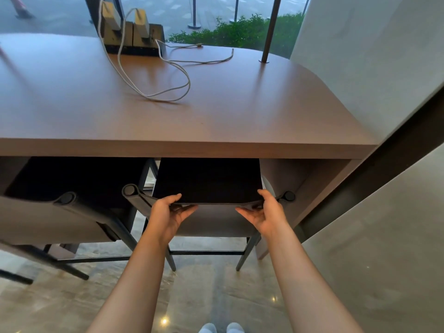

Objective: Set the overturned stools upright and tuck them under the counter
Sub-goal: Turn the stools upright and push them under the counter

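Two hands hold one stool (206, 181). The left hand (168, 213) grips the stool's near edge at about 7 o'clock of the black seat. Its thumb lies on top and its fingers curl under the edge. The right hand (262, 212) grips the same edge at about 5 o'clock, also with the thumb on top and the fingers under. Both arms reach straight out from 6 o'clock.

The stool stands upright on its thin dark legs. The far part of its seat is under the counter (216, 111), and the near edge sticks out toward the person. A round knob sits at each near corner of the stool.

At 9 o'clock from this stool is a second stool (72, 179). It is upright too, and its dark seat is under the counter. The two stools are just beside each other.

On top of the counter, at 12 o'clock, a white cable (153, 75) lies in loops. It runs up to a black box (129, 37) at 11 o'clock. A dark pole (270, 30) goes into the counter at 1 o'clock. Green bushes (240, 32) show through the window behind it. A grey wall (372, 56) is at 2 o'clock.

The floor (204, 284) is shiny. Two white shoes (221, 328) peek in at 6 o'clock.
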A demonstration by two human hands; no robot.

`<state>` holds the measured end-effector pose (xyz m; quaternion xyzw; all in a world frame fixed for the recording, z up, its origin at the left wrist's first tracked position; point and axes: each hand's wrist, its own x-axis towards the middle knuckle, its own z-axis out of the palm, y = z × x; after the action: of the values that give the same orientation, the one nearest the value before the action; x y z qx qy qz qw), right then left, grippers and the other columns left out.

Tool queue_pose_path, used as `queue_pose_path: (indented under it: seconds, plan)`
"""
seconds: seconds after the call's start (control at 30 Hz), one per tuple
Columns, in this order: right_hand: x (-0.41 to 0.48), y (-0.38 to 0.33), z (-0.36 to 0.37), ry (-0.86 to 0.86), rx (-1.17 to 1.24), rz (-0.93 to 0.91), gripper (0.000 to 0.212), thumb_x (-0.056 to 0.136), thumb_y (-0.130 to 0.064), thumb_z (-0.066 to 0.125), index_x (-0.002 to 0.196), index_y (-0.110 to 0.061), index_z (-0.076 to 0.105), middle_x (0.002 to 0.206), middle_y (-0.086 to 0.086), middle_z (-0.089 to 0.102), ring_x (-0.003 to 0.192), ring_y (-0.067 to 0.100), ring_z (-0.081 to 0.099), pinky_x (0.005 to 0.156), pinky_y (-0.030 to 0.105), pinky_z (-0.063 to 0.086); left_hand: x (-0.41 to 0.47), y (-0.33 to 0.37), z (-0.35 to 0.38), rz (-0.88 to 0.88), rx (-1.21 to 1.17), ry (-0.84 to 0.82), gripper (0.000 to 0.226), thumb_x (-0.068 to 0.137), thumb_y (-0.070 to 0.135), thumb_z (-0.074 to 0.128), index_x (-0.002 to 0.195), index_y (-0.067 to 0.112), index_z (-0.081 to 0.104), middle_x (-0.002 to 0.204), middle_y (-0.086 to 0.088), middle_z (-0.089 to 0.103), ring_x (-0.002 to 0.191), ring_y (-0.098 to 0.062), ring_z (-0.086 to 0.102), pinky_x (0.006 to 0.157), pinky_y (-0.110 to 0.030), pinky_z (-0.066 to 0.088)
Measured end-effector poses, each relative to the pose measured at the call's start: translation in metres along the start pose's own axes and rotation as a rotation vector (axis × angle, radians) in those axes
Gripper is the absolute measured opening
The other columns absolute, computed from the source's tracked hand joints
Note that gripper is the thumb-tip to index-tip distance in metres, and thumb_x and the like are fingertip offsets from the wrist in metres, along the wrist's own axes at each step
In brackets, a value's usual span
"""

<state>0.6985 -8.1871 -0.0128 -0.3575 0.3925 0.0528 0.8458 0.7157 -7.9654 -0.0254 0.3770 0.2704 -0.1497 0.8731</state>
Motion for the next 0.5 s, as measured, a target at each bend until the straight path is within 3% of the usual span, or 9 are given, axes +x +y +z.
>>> queue_pose_path:
  seconds: [0.1,0.23,0.4,0.5]
  plan:
    - [0.002,-0.008,-0.004,-0.014,0.022,0.029,0.035,0.095,-0.004,0.052,0.129,-0.007,0.047,0.122,0.022,0.055,0.096,0.04,0.059,0.064,0.055,0.056,-0.002,-0.003,0.003,0.027,-0.021,0.035,0.043,0.093,-0.002,0.043,0.136,-0.001,0.043,0.129,-0.024,0.055,0.113,-0.04,0.058,0.08,-0.053,0.056]
    - [0.003,-0.013,-0.008,-0.044,0.0,0.02,0.037,0.09,0.01,0.043,0.125,-0.002,0.048,0.123,0.025,0.053,0.097,0.043,0.058,0.068,0.056,0.055,-0.002,-0.004,0.005,0.046,-0.02,0.081,0.046,0.09,-0.006,0.04,0.136,-0.002,0.043,0.131,-0.024,0.052,0.116,-0.041,0.056,0.084,-0.055,0.055]
    - [0.005,-0.014,-0.011,-0.053,-0.002,0.011,0.035,0.088,0.013,0.043,0.118,-0.002,0.05,0.124,0.024,0.053,0.109,0.046,0.055,0.077,0.06,0.055,-0.007,-0.005,0.01,0.055,0.0,0.089,0.036,0.09,-0.007,0.037,0.124,-0.002,0.048,0.132,-0.025,0.051,0.116,-0.042,0.054,0.091,-0.053,0.05]
    - [0.005,-0.017,-0.015,-0.061,-0.003,0.01,0.038,0.087,0.014,0.043,0.121,-0.002,0.05,0.123,0.023,0.053,0.107,0.045,0.056,0.071,0.058,0.056,-0.009,-0.008,0.012,0.066,0.004,0.117,0.045,0.089,-0.008,0.038,0.133,-0.003,0.044,0.133,-0.025,0.05,0.117,-0.043,0.054,0.092,-0.054,0.05]
